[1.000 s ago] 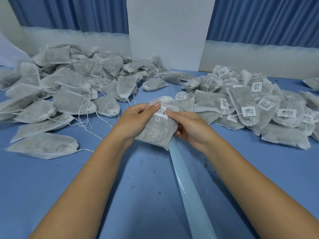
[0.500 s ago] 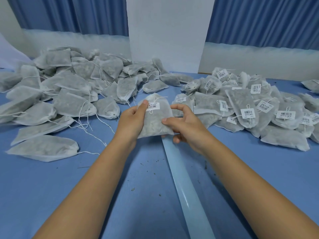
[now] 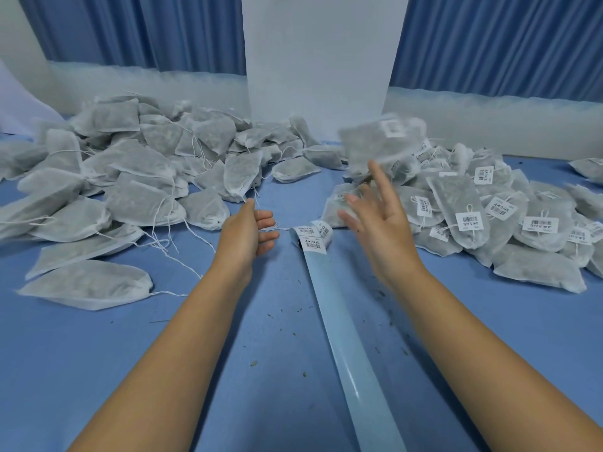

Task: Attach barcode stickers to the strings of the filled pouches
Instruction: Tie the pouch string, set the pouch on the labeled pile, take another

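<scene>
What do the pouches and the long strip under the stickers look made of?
Pouches: probably thin white non-woven fabric; matte and half-sheer, since dark filling shows through. Backing strip: glossy pale blue release paper or film, hard to tell which; a light sheen runs along it.

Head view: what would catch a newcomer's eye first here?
A blurred, stickered pouch hangs at the fingertips of the open right hand, over the labelled pile on the right. The unlabelled pile spreads across the left, and the sticker strip runs down the middle.
</scene>
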The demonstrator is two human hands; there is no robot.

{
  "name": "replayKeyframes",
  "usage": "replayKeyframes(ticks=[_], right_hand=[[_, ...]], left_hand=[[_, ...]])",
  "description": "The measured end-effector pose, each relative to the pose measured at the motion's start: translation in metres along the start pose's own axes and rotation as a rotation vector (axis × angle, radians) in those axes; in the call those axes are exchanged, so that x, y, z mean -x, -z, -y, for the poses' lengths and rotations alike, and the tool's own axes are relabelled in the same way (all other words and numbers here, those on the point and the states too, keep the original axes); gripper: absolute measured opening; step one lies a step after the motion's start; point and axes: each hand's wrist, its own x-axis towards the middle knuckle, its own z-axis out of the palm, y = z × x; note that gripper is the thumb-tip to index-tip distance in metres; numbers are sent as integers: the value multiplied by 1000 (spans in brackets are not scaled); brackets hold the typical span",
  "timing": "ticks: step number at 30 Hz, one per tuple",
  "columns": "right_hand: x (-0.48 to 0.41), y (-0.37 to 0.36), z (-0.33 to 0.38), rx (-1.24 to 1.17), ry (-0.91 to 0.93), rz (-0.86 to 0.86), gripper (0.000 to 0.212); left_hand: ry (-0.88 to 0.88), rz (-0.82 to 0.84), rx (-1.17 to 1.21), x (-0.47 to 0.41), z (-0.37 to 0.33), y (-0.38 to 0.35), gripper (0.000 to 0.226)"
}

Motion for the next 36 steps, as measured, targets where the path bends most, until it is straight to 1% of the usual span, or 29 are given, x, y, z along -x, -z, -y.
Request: replayKeyframes(ticks=[1,3,6,8,9,13,16,18,23,26,28,30,32,36], right_hand=[[1,0,1,-10,-23,23,50],[3,0,-1,26,-93,58,49],[5,-1,-6,128,-139,66,38],[5,-2,-7,186,-159,64,31],[6,-3,-8,209,-171,62,30],[7,-4,-11,266,-191,81,28],[8,-4,-13,286,-191,106,29],[8,-4,-14,292,-196,117,29],[7,-3,-15,297,-210,138,28],[8,-3,-13,318,-198,152,28],[9,-5,-12,360,-169,160,29],[10,-6,-10,401,-142,178,28],[11,-8,-7,377,-150,219,27],[16,-14,-1,208,-210,340,37]], left_hand=[[-14,-15,-15,-2,0,1,35],[-63,-54,-105,-6,2,4,24],[-222,-129,-420,-13,8,15,16],[-251,-175,-630,-16,11,24,16],[-240,-186,-720,-19,12,28,20],[-156,-157,-1012,-26,17,34,35],[-201,-152,-1219,-25,19,33,38],[-252,-162,-1292,-26,20,33,38],[-347,-208,-1305,-29,19,35,22],[-367,-198,-1312,-25,17,34,21],[-470,-187,-1217,-20,13,32,17],[-661,-174,-1115,-13,7,31,13],[-825,-122,-1014,-5,1,28,12],[-966,114,-862,10,-4,20,16]])
